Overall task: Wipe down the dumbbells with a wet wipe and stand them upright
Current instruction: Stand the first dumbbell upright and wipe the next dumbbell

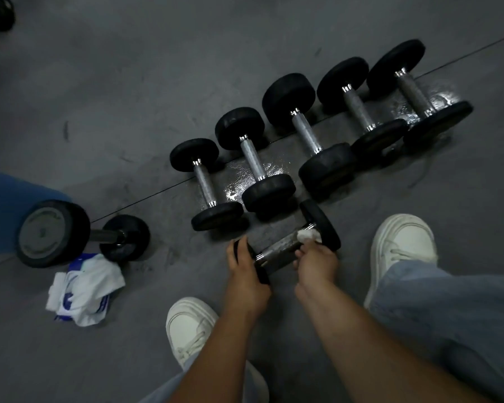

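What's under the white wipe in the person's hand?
The wet wipe lies on the metal handle of the held dumbbell, beside its black end. The right hand pinches it. The bit of handle right beneath is covered, so unseen.

The left hand (246,271) grips the near black head of a dumbbell (280,248) that lies tilted just above the grey floor (128,97). The right hand (316,264) presses a white wet wipe (308,235) against the metal handle close to the far head. Beyond it, five more dumbbells (306,132) lie side by side in a row, with wet patches on the floor between them. A larger dumbbell (53,232) lies at the left beside a crumpled wipe pack (85,289). Two white shoes (402,245) flank the arms.
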